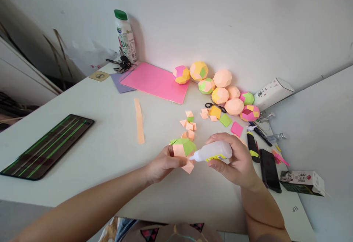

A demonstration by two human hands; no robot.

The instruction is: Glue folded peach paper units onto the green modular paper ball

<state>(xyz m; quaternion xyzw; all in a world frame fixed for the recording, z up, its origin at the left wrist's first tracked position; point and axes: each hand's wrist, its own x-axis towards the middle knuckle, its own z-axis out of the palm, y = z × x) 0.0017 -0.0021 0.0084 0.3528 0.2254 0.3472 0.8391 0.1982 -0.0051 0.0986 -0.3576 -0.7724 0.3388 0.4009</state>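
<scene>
My left hand [162, 165] is closed on a partly built paper ball [183, 150] made of peach and green folded squares. My right hand [234, 161] grips a small white glue bottle [213, 151] held sideways, its nozzle touching a peach flap of the paper piece. Both hands hover just above the white table [110, 146]. Several loose folded paper squares [190, 124] in peach, green and pink lie just beyond the hands.
Several finished paper balls [220, 87] sit along the wall, with scissors [215, 106] in front. A pink sheet [157, 82], keys [121, 64] and a bottle [125, 36] stand at the back. A tablet [46, 146] lies left; a phone [269, 170], marker [252, 146] and small box [302, 182] lie right. A peach paper strip [139, 120] lies mid-table.
</scene>
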